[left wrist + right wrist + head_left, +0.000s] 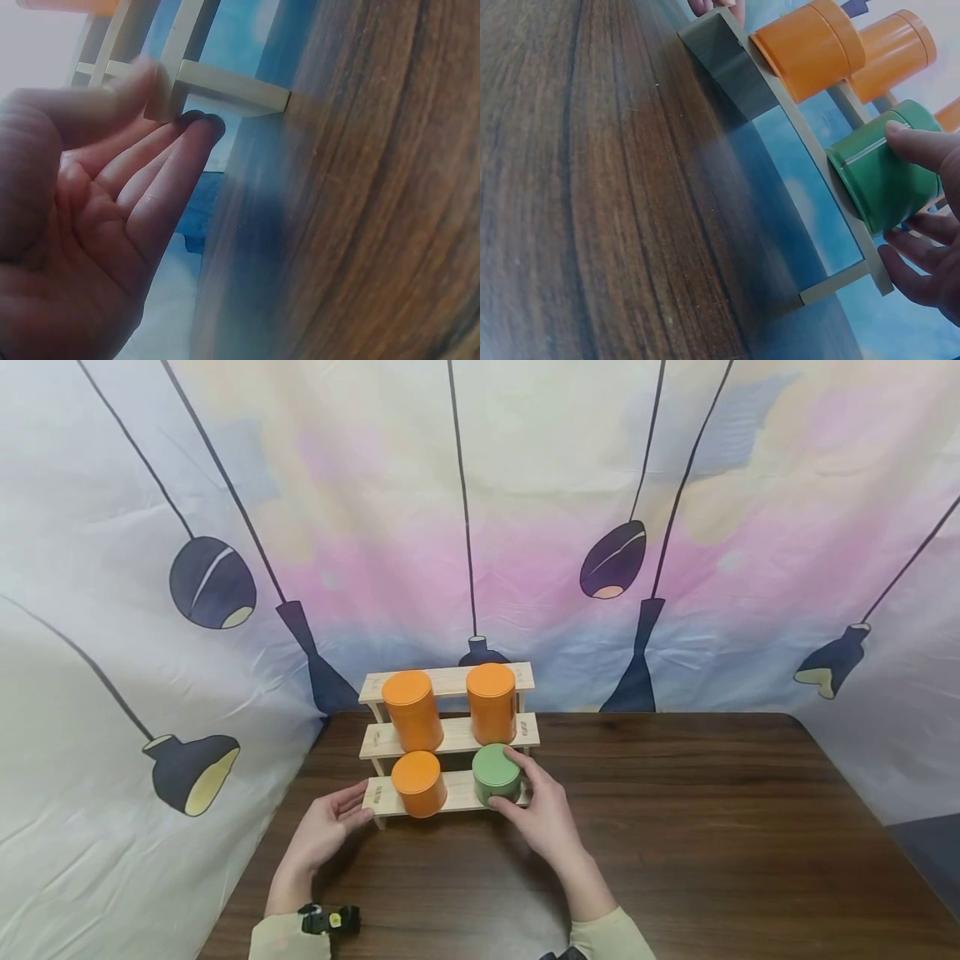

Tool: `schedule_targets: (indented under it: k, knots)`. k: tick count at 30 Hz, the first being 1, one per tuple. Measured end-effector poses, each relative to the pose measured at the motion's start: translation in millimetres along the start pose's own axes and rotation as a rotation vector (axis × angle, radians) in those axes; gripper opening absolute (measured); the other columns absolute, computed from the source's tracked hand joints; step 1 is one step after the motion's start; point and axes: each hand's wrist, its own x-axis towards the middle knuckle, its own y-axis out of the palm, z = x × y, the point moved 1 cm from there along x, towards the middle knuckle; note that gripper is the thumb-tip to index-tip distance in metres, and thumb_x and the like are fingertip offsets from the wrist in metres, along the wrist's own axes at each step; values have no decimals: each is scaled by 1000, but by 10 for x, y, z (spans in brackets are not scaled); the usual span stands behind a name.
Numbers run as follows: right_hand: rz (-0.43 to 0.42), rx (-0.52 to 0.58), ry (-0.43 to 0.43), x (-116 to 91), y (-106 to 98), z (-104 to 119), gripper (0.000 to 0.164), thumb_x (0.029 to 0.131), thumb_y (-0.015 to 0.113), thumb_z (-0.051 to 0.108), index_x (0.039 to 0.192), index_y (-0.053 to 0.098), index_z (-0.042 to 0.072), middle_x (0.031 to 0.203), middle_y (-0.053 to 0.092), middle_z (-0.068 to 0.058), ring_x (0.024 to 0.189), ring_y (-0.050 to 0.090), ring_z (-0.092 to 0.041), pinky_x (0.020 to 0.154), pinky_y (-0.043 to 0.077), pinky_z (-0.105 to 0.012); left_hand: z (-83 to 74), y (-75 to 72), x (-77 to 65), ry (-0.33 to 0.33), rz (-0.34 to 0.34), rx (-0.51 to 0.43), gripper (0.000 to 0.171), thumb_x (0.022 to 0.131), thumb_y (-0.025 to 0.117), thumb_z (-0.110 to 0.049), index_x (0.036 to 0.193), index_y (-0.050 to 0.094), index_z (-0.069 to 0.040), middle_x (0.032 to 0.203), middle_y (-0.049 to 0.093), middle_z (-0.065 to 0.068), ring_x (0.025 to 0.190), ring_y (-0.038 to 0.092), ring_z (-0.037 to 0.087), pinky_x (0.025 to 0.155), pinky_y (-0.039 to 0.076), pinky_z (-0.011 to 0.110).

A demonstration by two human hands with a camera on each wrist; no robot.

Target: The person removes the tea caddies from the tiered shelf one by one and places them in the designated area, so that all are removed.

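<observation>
A three-step wooden display rack [457, 792] stands on the table. On its lowest step, a short green tin [497, 772] sits at the right and a short orange tin [418, 787] at the left. My right hand [546, 814] grips the green tin, thumb on the near side and fingers round the far side; in the right wrist view the green tin [881, 172] stands on the step. My left hand [330, 827] pinches the left end of that lowest step, and in the left wrist view the thumb [112, 105] lies against its edge.
Two taller orange tins [414, 714] [492, 706] stand on the middle step. Brown wooden table [712, 835] extends in front of the rack and to its right. Behind hangs a cloth [540, 485] printed with lamps.
</observation>
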Motion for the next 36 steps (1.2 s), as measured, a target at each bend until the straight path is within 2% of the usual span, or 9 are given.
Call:
schedule_targets:
  k: [5, 12, 19, 28, 30, 34, 36]
  knots:
    - [-12, -22, -1, -3, 19, -11, 77, 82, 96, 17, 150, 61, 22, 142, 69, -6, 117, 67, -20, 88, 57, -48, -3, 13, 8, -3, -16, 6, 57, 102, 69, 1, 153, 48, 11, 155, 52, 27, 140, 56, 38, 103, 55, 26]
    - [-10, -32, 9, -21, 16, -2, 75, 83, 96, 19, 150, 60, 22, 142, 68, -5, 122, 67, -22, 91, 57, -48, -2, 13, 4, -15, -16, 10, 57, 102, 70, 0, 154, 49, 10, 154, 54, 26, 139, 58, 37, 101, 56, 27]
    - [-5, -35, 23, -23, 17, -1, 76, 83, 96, 19, 150, 60, 23, 144, 67, -5, 120, 66, -22, 87, 58, -49, 2, 7, 5, -18, -18, 24, 57, 102, 71, -3, 154, 50, 9, 154, 55, 25, 139, 58, 37, 103, 56, 29]
    - [-17, -12, 8, -18, 28, -7, 78, 81, 98, 17, 149, 61, 20, 149, 63, -5, 134, 62, -27, 104, 56, -53, 7, -1, 9, -28, -20, 33, 56, 103, 72, -7, 154, 52, 6, 154, 56, 21, 139, 58, 34, 103, 54, 25]
    - [-23, -10, 6, -17, 27, -15, 77, 81, 97, 18, 149, 61, 21, 149, 64, -4, 133, 63, -25, 101, 57, -52, 14, -1, 9, -21, -14, 28, 56, 103, 72, -7, 154, 51, 6, 154, 56, 22, 139, 58, 35, 103, 54, 26]
    - [-27, -20, 9, -15, 25, -25, 77, 81, 97, 18, 149, 61, 23, 144, 67, -2, 118, 65, -19, 86, 58, -45, 28, -6, 9, -21, -14, 18, 57, 102, 73, -8, 153, 52, 6, 154, 56, 21, 139, 59, 34, 105, 54, 28]
    - [-21, -23, 13, -14, 29, -26, 77, 82, 97, 19, 150, 60, 24, 142, 68, -1, 115, 65, -18, 83, 57, -43, 41, -15, 13, -25, -16, 22, 57, 102, 73, -8, 153, 52, 6, 153, 56, 21, 138, 59, 34, 105, 54, 29]
